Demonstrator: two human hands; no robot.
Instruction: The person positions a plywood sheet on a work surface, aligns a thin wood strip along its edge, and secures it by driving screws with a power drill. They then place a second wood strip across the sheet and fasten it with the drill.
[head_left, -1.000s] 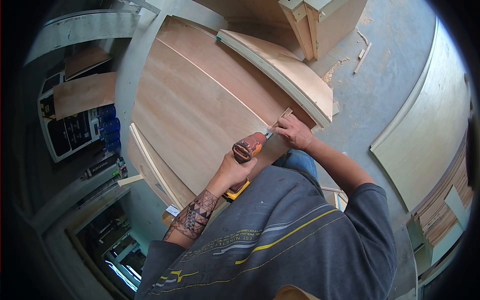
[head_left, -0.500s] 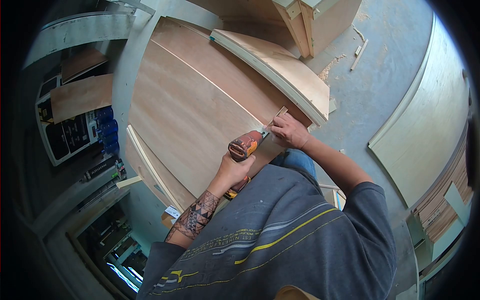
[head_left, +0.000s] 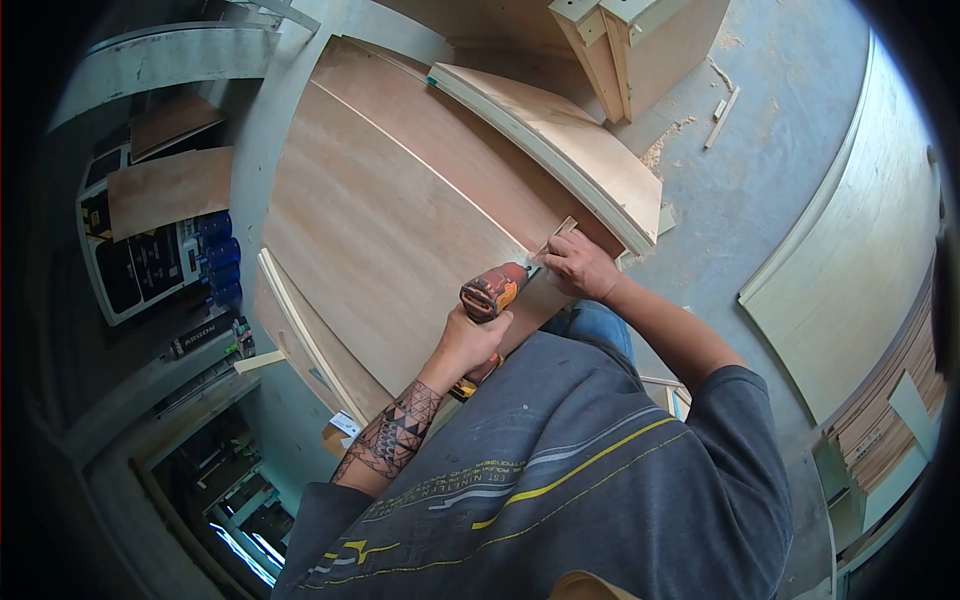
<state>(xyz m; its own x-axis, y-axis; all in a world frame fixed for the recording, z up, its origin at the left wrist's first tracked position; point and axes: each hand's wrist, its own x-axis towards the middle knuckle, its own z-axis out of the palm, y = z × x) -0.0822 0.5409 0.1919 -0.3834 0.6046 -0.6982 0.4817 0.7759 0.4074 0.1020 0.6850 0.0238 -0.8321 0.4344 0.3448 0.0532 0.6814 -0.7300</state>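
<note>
My left hand (head_left: 472,345) is wrapped round the grip of a red and black cordless drill (head_left: 492,290). The drill's nose points up and right, close to the fingers of my right hand (head_left: 580,265). Those fingers are pinched on a short wooden strip (head_left: 566,226) at the near right end of a large plywood panel (head_left: 385,215). My right hand partly covers the strip. Whether the drill's bit touches wood cannot be made out.
A thick panel (head_left: 555,135) lies along the far right side of the plywood. Wooden boxes (head_left: 665,60) stand beyond it. Shavings (head_left: 662,143) and offcuts (head_left: 722,118) lie on the floor. A large pale sheet (head_left: 840,240) is at right, and a battened board (head_left: 310,335) at left.
The view has shifted slightly, so the panels sit a little lower and further right. Both hands keep nearly the same place, with the drill and strip still held.
</note>
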